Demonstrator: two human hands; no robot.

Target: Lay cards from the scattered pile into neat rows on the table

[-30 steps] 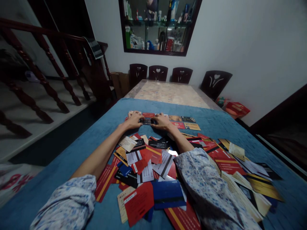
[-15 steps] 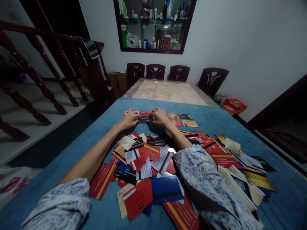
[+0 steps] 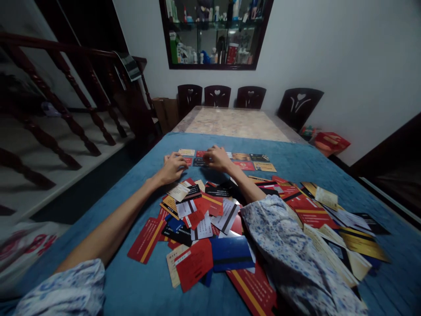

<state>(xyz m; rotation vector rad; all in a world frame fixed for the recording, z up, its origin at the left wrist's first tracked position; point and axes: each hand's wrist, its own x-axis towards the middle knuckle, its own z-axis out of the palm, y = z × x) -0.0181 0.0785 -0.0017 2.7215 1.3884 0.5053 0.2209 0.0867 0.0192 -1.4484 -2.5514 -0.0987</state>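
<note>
Two rows of cards lie flat on the blue cloth, among them a cream card [image 3: 187, 152], a black card [image 3: 259, 157] and a yellow card [image 3: 265, 166]. My left hand [image 3: 173, 167] is at the left end of the rows, fingers bent and a little apart, over a red card [image 3: 188, 161]; nothing shows in it. My right hand [image 3: 217, 158] rests over the middle of the rows, touching a dark card [image 3: 199, 162], its fingertips partly hidden. Nearer to me is a loose heap of overlapping cards, with a blue card [image 3: 232, 253] and a red card [image 3: 194, 263] in front.
The blue cloth [image 3: 131, 193] covers the near part of a marble-topped table [image 3: 230, 120]. Dark chairs [image 3: 217, 95] stand at its far end. More cards and folded papers [image 3: 332, 252] spread to the right. A wooden railing [image 3: 75, 101] runs on the left.
My left hand has drawn back to the left and nearer to me, uncovering the cream card and part of a red one. My right hand stays over the rows. The view has shifted slightly.
</note>
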